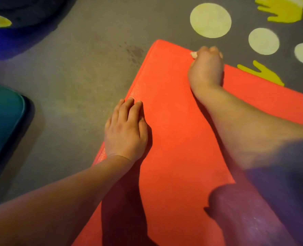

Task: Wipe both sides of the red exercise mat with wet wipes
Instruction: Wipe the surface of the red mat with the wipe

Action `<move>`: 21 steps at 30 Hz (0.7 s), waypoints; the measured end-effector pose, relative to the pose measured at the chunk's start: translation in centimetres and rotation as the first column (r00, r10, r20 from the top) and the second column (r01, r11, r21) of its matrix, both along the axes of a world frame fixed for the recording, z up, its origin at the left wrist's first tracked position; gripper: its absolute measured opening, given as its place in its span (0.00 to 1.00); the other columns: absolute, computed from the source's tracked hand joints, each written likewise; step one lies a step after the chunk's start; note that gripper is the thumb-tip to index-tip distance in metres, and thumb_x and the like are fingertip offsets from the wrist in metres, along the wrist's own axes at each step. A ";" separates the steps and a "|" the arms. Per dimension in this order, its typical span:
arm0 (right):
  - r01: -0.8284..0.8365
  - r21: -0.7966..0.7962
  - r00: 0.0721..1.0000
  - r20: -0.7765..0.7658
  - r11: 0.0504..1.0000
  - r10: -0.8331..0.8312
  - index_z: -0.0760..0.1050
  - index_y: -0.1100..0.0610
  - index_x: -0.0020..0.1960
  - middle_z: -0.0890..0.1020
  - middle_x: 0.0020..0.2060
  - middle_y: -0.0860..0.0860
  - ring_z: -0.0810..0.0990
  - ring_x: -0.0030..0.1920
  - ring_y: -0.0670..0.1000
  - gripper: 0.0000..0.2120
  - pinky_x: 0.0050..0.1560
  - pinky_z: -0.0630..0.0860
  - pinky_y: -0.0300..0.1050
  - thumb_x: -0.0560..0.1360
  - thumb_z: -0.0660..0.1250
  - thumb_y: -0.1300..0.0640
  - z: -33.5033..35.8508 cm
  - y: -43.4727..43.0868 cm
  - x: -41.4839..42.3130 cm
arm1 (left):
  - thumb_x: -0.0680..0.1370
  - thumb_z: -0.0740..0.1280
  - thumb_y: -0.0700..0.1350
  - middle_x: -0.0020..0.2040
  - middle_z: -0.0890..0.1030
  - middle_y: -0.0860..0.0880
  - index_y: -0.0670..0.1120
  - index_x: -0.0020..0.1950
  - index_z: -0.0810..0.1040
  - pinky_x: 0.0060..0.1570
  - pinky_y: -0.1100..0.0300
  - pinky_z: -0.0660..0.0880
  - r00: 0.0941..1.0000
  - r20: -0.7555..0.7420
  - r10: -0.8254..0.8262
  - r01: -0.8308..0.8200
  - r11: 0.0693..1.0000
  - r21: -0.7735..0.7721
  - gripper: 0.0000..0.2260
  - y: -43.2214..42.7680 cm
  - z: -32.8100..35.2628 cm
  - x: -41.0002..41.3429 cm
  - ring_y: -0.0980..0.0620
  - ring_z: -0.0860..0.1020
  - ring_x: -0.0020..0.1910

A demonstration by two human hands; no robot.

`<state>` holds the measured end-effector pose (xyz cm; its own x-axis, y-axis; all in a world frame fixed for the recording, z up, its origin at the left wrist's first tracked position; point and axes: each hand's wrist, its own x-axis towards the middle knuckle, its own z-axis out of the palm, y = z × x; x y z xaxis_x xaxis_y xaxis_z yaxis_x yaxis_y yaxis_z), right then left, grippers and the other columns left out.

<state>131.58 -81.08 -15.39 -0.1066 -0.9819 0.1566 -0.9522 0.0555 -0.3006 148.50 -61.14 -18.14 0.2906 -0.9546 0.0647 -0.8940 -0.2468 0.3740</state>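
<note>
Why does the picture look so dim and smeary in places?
Head view: low light; right hand with the wipe is motion-blurred at the red mat far edge; left hand is sharper; arms cast dark shadows; purple tint bottom right.

- A play or exercise room, likely a gym or children's activity space.
- Grey floor (72,71) bearing painted pale circles (210,20) and yellow handprints (281,9) at one o'clock.
- Red exercise mat (173,130) lying centre.
- Teal padded block (3,121) at nine o'clock.

Bare forearms (62,197), no sleeves
</note>
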 end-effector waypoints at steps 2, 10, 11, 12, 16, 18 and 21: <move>-0.283 0.010 0.957 0.070 0.959 0.282 0.81 0.58 0.56 0.81 0.52 0.60 0.78 0.55 0.63 0.14 0.56 0.73 0.53 0.76 0.61 0.65 -0.5 1.6 4.2 | 0.80 0.55 0.52 0.75 0.72 0.50 0.51 0.73 0.74 0.70 0.46 0.69 1.000 -0.007 -0.004 0.004 1.000 0.000 0.23 0.1 0.0 -0.1 0.47 0.65 0.78; -0.211 -0.031 0.977 0.027 0.977 0.212 0.82 0.51 0.53 0.80 0.51 0.57 0.79 0.54 0.62 0.17 0.55 0.75 0.52 0.74 0.58 0.65 -0.9 1.1 0.5 | 0.82 0.56 0.50 0.75 0.72 0.49 0.50 0.74 0.74 0.70 0.46 0.69 1.000 -0.015 -0.022 0.021 1.000 -0.021 0.21 0.2 -0.2 0.1 0.46 0.66 0.77; -0.118 -0.023 0.993 0.025 0.993 0.118 0.82 0.52 0.54 0.80 0.52 0.58 0.78 0.54 0.62 0.17 0.56 0.76 0.53 0.75 0.58 0.64 -0.9 0.9 -0.4 | 0.82 0.56 0.50 0.75 0.72 0.49 0.50 0.74 0.74 0.71 0.46 0.68 1.000 -0.014 -0.021 0.021 1.000 -0.017 0.21 0.2 -0.2 0.1 0.46 0.65 0.78; -0.096 -0.032 0.995 0.023 0.995 0.097 0.81 0.54 0.55 0.80 0.52 0.59 0.79 0.54 0.63 0.16 0.55 0.76 0.54 0.75 0.58 0.64 -0.9 1.3 -0.1 | 0.82 0.56 0.50 0.75 0.72 0.49 0.50 0.74 0.74 0.71 0.46 0.68 1.000 -0.012 -0.021 0.020 1.000 -0.012 0.21 0.2 -0.2 0.0 0.46 0.65 0.78; -0.574 -0.036 0.808 0.133 0.818 0.573 0.82 0.58 0.53 0.80 0.46 0.59 0.80 0.49 0.63 0.12 0.50 0.77 0.54 0.74 0.63 0.65 -1.5 6.2 5.4 | 0.81 0.54 0.50 0.75 0.72 0.49 0.50 0.74 0.74 0.72 0.46 0.67 1.000 -0.012 -0.027 0.027 1.000 -0.013 0.22 0.1 0.0 0.0 0.46 0.65 0.77; -0.734 -0.047 0.668 0.133 0.678 0.732 0.82 0.56 0.52 0.79 0.44 0.57 0.80 0.47 0.62 0.12 0.49 0.77 0.53 0.73 0.65 0.66 -1.5 7.4 5.6 | 0.81 0.54 0.50 0.75 0.72 0.48 0.49 0.73 0.74 0.71 0.46 0.68 0.999 -0.012 -0.035 0.035 0.999 -0.023 0.22 0.2 0.1 0.1 0.45 0.66 0.77; -0.554 -0.073 0.827 0.063 0.829 0.558 0.82 0.53 0.52 0.80 0.47 0.58 0.79 0.51 0.63 0.14 0.53 0.75 0.54 0.74 0.61 0.65 -0.7 4.4 1.2 | 0.81 0.54 0.51 0.75 0.72 0.48 0.50 0.74 0.74 0.71 0.46 0.68 0.999 -0.011 -0.034 0.034 0.999 -0.024 0.23 0.2 0.1 0.1 0.46 0.66 0.77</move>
<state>132.77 -76.73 -16.07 0.4412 -0.8697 0.2212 -0.7904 -0.4933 -0.3632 148.56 -60.96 -18.04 0.2588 -0.9622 0.0845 -0.8975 -0.2072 0.3893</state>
